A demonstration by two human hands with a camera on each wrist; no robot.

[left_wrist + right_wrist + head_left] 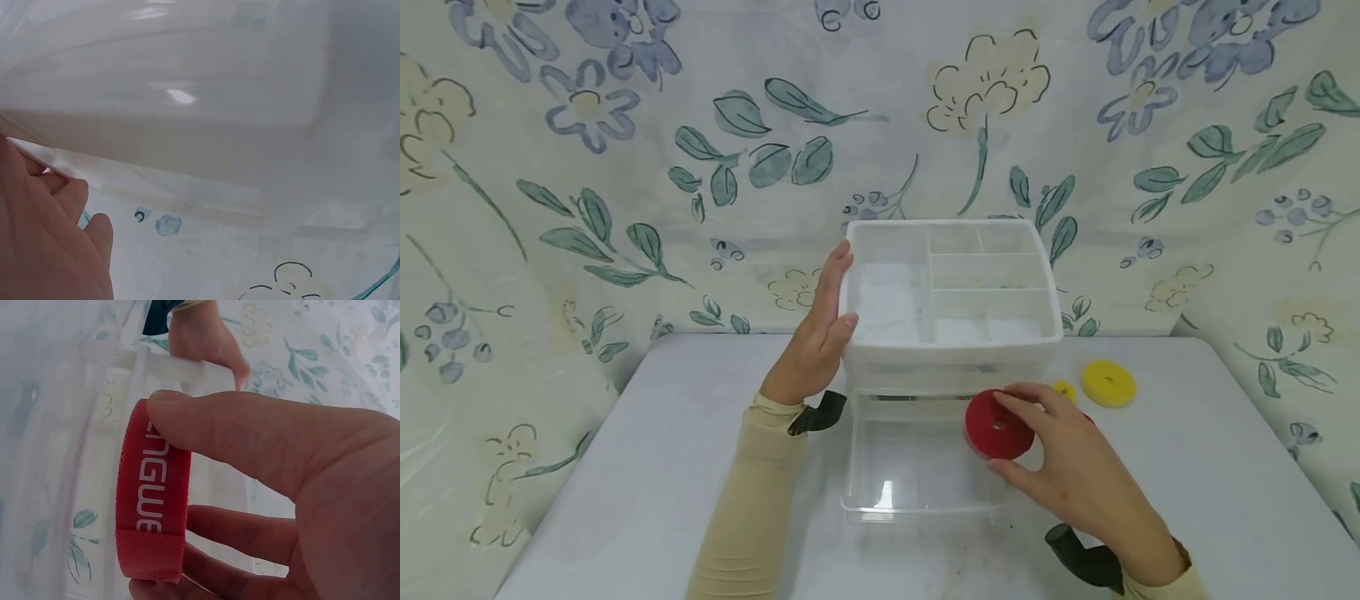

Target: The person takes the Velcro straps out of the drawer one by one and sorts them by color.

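Observation:
A white plastic drawer organizer [951,346] with a compartmented top stands on the table. Its clear lower drawer [917,467] is pulled out toward me, with nothing visible inside. Along the organizer's left side rests my left hand [812,342], fingers extended and thumb at the front corner. The left wrist view shows those fingertips against the white edge. Over the right part of the drawer, my right hand [1067,462] pinches a roll of red woven ribbon [988,425] between thumb and fingers. White lettering runs along the ribbon [153,487] in the right wrist view.
To the organizer's right lie a large yellow roll [1108,383] and a smaller yellow one [1064,389]. A bit of something red [1088,418] peeks out behind my right hand. A floral sheet [880,125] hangs behind the white table [715,417].

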